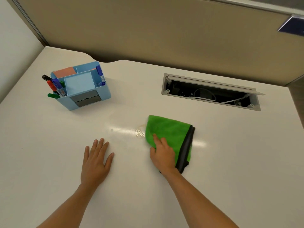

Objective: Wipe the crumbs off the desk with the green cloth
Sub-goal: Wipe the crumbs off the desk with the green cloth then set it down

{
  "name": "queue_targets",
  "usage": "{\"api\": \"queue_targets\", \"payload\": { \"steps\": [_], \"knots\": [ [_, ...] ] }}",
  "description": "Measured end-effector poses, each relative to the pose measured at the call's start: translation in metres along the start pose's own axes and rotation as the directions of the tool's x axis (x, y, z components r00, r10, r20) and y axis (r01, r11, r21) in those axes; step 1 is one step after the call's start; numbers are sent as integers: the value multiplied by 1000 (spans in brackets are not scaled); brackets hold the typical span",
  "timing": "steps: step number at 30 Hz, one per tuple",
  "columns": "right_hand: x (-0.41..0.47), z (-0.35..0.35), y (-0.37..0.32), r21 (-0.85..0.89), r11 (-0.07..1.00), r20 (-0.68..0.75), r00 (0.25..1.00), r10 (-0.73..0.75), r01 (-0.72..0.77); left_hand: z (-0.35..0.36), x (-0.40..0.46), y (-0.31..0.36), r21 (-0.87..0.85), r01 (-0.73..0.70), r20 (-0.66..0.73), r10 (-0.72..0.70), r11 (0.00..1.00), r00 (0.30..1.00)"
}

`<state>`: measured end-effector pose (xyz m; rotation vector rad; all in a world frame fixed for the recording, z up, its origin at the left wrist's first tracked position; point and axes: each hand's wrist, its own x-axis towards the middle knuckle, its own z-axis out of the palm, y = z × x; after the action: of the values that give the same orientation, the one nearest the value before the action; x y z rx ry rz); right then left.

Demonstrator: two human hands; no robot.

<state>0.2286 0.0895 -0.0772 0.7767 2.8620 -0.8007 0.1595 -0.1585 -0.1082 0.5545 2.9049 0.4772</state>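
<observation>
Right hand (pixel 162 155) presses green cloth (pixel 167 130) beside crumbs (pixel 139 133).

The counter (pixel 213 162) looks smooth and faintly glossy, catching streaks of light. The cloth (pixel 166 130) is fluffy green microfibre with a dark grey underside. The blue organiser (pixel 92 96) is matt plastic.

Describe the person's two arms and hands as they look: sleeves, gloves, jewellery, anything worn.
Both forearms are bare up to the bottom edge of the frame, with no sleeves in view. The left hand and right hand wear no gloves, and no rings, watch or wristbands show on either.
</observation>
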Motion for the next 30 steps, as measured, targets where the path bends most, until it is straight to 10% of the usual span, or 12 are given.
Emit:
{"api": "queue_targets", "payload": {
  "steps": [7,18,30],
  "knots": [
    [-3,6,-9,-56,987,59,987,-148,151,-1,2,-1,-16,4,-2,-4,1000,1000],
    [68,-18,20,39,991,-140,982,130,-126,0,2,-1,-21,1,-17,-1,1000,1000],
    [61,38,-100,-16,967,153,957,-248,253,0,3,-1,-18,-5,-28,5,1000,1000]
  ]
}}
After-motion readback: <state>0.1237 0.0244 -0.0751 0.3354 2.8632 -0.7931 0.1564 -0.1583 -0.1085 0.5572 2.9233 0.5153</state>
